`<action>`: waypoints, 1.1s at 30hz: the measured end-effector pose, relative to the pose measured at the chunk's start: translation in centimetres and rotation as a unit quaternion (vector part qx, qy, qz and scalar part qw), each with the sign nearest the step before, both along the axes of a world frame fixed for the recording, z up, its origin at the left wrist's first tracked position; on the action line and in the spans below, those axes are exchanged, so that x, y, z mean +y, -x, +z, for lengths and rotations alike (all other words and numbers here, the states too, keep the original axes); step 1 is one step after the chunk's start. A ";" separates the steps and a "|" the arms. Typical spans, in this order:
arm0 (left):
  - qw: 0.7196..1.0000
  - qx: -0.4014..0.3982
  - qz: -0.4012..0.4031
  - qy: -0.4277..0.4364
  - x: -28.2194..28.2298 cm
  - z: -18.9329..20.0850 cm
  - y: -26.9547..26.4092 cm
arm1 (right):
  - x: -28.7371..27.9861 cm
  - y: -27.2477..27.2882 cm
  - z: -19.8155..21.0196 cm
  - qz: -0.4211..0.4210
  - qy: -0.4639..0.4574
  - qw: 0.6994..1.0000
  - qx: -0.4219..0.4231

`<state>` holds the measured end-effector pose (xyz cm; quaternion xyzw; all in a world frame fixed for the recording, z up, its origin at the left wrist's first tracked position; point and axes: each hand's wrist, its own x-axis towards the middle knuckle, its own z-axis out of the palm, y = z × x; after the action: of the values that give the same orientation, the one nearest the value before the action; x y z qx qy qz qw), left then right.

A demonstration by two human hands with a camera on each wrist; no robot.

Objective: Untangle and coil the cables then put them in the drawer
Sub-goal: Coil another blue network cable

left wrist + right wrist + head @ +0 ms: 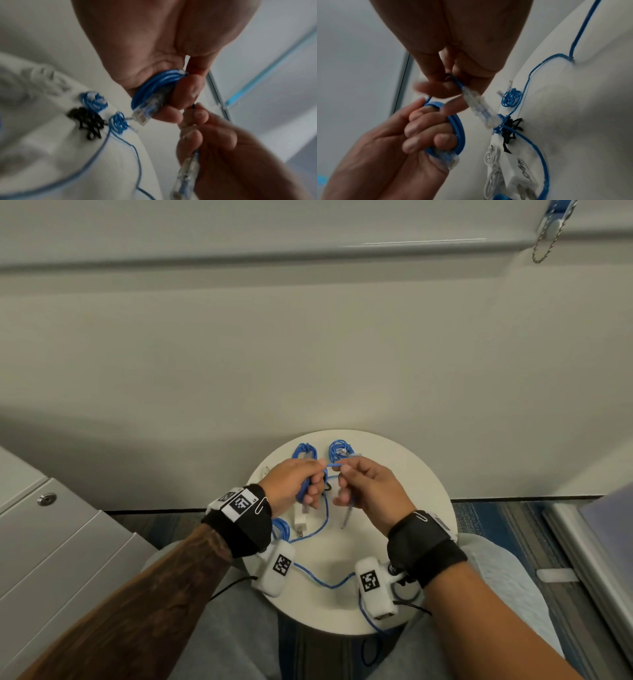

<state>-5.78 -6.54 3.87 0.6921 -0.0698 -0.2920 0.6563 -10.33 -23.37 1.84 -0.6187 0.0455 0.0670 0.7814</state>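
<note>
The left hand (294, 483) is gripping a small coil of blue cable (453, 129) above the round table (418, 474), fingers curled through its loops, while the right hand (368, 489) is pinching the free end just behind its clear plug (479, 106). The cord is looking light and springy, so the loops are likely wanting to pop open. Holding the bundle across all turns seems safest, keeping strain off the brittle-looking plug clip.

Over the round white worktop (404, 474), the left hand (294, 486) grips a coiled blue cable (306, 491) while the right hand (368, 491) pinches its free end, two small blue coils (305, 451) lying just beyond them.
</note>
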 end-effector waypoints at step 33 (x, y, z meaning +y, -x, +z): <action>0.978 0.028 0.137 0.156 -0.2 -0.3 1.1 | 0.6 0.3 -0.6 0.004 0.303 0.940 -0.158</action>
<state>-6.86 -6.76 3.55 0.5761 -0.0003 -0.2039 0.7916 -10.59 -22.74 1.20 -0.8293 -0.0628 -0.0451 0.5534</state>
